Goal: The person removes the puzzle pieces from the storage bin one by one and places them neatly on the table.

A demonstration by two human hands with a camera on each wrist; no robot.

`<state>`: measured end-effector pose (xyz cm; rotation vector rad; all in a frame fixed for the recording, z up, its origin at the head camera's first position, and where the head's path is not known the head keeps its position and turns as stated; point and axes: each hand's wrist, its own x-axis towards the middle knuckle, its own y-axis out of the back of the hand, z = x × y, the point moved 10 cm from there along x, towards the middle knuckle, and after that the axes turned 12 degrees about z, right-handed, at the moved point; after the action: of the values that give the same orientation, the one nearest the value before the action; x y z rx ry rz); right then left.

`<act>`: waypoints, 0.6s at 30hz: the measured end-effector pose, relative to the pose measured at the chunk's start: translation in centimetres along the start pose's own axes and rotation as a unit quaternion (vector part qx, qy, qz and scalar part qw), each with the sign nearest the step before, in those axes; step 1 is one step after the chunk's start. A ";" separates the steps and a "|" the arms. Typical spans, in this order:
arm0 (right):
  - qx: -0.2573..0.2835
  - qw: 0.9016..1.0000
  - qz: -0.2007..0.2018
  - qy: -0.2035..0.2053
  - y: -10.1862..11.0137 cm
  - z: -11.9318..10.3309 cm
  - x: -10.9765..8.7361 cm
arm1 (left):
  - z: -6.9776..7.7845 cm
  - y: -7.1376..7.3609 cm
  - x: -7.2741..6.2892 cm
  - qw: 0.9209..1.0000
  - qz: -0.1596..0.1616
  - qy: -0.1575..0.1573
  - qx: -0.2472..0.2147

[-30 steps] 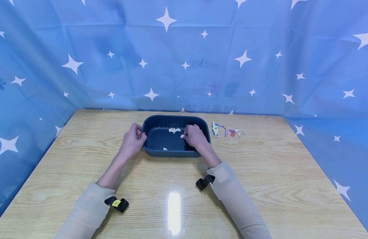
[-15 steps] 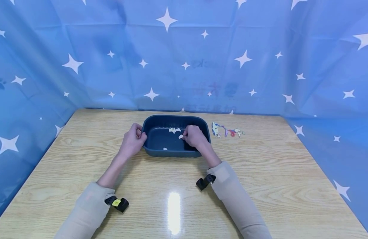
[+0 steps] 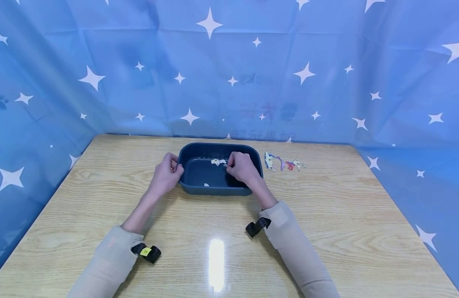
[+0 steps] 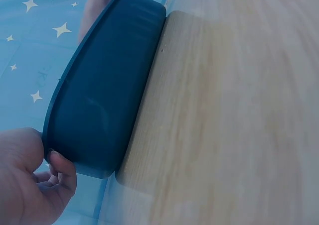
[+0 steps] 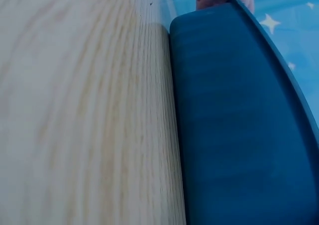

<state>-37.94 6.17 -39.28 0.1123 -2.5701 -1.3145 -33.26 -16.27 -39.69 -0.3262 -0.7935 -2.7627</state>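
Note:
A dark blue rectangular bin [image 3: 214, 191] stands near the far edge of the table. My left hand [image 3: 167, 173] grips its left rim, thumb against the outer wall, as the left wrist view shows. My right hand [image 3: 242, 167] reaches over the near side into the bin and pinches a small, flat whitish piece, seen almost edge-on at the fingertips. Close to it, small white irregular pieces [image 3: 216, 162] lie on the bin's floor towards the back. Another white scrap [image 3: 206, 185] lies near the front wall. In the right wrist view the bin's wall hides the right hand.
Just right of the bin, several flat coloured cut-out pieces [image 3: 268, 161] lie in a row on the wooden table [image 3: 326, 215]. A blue curtain with white stars [image 3: 229, 58] hangs behind the table and along both sides.
The right hand has moved slightly left and back inside the bin, and the white piece it pinches has turned almost edge-on. The left hand has stayed on the rim.

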 end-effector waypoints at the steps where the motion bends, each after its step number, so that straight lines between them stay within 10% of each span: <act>1: 0.001 1.000 0.004 0.004 0.1 -0.1 0.0 | 0.0 0.0 0.0 1.000 0.000 0.000 0.001; 18: 0.032 0.998 0.020 0.040 0.9 -1.1 0.0 | 0.1 0.1 0.0 1.000 -0.001 0.002 -0.003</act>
<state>-37.62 5.86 -37.99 0.1222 -2.5338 -1.1902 -33.25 -16.32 -39.58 -0.3212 -0.7845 -2.7682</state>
